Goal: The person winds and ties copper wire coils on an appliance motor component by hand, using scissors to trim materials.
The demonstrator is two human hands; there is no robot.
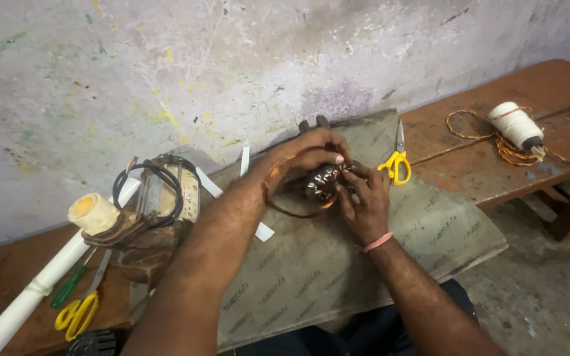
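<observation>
Both hands meet at the centre of the view over a small motor stator (324,183). The left hand (301,158) curls over its top, fingers closed around the metal core, and a loop of copper wire (278,198) hangs from it toward 7 o'clock. The right hand (364,201), a pink band at its wrist, presses its fingertips into the windings from 4 o'clock, fingers narrow and pinched on the strands.

As far as can be judged, the winding is partly in place: copper coils already sit in the core, while the loose loop is not yet tucked in, so the work looks midway. How many slots are filled cannot be told.

The stator rests above a grey insulating sheet (377,257) spread on the wooden counter (536,86). At 2 o'clock lie yellow-handled scissors (396,161); farther toward 3 o'clock is a spool of white thread (516,124) on a tangle of orange cord. At 9 o'clock stands a worn motor housing (159,198) with black cable, beside a white pipe (34,283). A second pair of yellow scissors (77,315) lies at 8 o'clock.
</observation>
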